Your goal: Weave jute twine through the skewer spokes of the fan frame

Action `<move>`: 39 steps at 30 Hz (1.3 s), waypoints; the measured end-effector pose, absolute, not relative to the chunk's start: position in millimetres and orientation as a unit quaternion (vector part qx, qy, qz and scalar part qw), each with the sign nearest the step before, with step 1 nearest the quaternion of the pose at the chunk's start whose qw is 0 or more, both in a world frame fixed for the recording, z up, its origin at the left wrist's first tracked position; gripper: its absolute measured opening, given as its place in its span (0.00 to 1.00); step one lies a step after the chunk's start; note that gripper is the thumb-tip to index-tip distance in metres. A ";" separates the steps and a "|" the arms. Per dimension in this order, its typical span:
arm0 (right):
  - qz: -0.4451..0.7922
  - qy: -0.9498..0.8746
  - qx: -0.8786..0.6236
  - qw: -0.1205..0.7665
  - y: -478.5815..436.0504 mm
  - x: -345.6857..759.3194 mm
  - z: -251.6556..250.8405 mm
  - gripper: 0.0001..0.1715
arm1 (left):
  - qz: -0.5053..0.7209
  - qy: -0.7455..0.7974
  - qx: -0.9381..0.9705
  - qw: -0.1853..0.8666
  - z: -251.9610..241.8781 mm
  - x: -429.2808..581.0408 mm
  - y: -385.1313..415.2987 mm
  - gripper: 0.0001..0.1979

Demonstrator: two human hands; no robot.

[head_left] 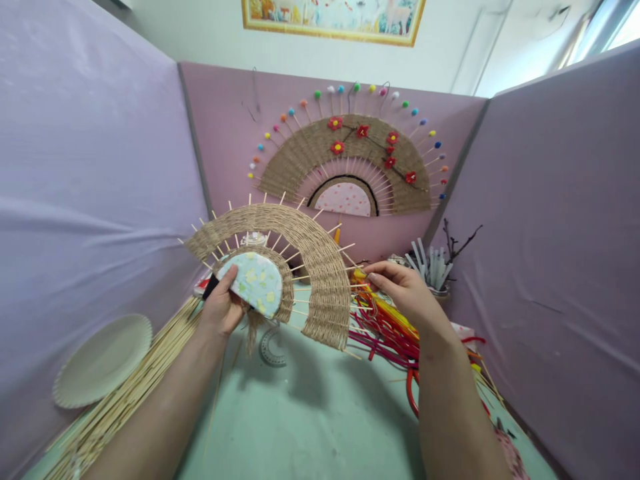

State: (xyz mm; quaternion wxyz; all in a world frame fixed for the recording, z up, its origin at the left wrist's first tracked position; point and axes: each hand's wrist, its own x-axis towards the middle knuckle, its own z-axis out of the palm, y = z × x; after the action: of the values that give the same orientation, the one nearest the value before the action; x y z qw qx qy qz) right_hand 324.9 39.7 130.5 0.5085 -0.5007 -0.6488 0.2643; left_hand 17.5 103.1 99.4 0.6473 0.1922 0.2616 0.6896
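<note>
A half-woven fan of tan cord and thin wooden spokes is held up above the pale green table, tilted so that its arc faces the camera. It is gripped at its base by the left hand, which is closed around the gathered cord ends, with the thumb pressed onto the flowered paper half-disc set in the fan's centre. A loose tuft of cord is seen hanging below that grip.

The right hand is held at the fan's right edge, just beside the bare spoke tips. Its fingers are bent and drawn together towards the thumb; whether a spoke tip is actually pinched between them cannot be told.

Below the fan, a clear protractor is seen lying on the table. To the fan's lower left a long bundle of bamboo sticks is laid, and further left of it a white paper plate is leant against the purple partition. To the fan's right, under the right wrist, a heap of red and yellow pipe cleaners is spread. Beyond them, well right of the fan, a cup of white sticks is stood, with a dark twig beside it.

Behind and above the fan, a finished fan with red flowers and coloured pompom tips is fixed to the back wall
</note>
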 end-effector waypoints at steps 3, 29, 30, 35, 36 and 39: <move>0.294 -0.644 -0.488 0.511 41.7 323.7 128.3 0.13 | 0.689 0.254 0.183 0.654 101.3 19.4 101.6 0.16; 0.220 -0.741 -0.517 0.368 43.1 328.9 122.6 0.17 | 0.708 0.263 0.164 0.635 92.2 18.2 110.9 0.16; 0.206 -0.746 -0.521 0.361 41.1 327.9 124.1 0.17 | 0.707 0.265 0.161 0.635 91.3 18.0 111.4 0.16; 0.129 -0.767 -0.528 0.342 35.7 321.0 128.7 0.13 | 0.709 0.269 0.186 0.625 91.3 18.8 110.2 0.12; 0.112 -0.770 -0.529 0.340 36.0 320.2 128.6 0.12 | 0.711 0.269 0.197 0.619 92.6 19.4 109.1 0.11; 0.071 -0.772 -0.537 0.332 38.7 319.5 127.1 0.10 | 0.727 0.269 0.215 0.594 98.3 21.6 105.2 0.09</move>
State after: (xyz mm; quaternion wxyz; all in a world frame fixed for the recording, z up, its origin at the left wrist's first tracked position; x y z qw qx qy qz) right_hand 319.5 38.7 127.1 0.3316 -0.5373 -0.7722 0.0706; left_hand 21.6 105.2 98.3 0.5944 0.2154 0.2687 0.7267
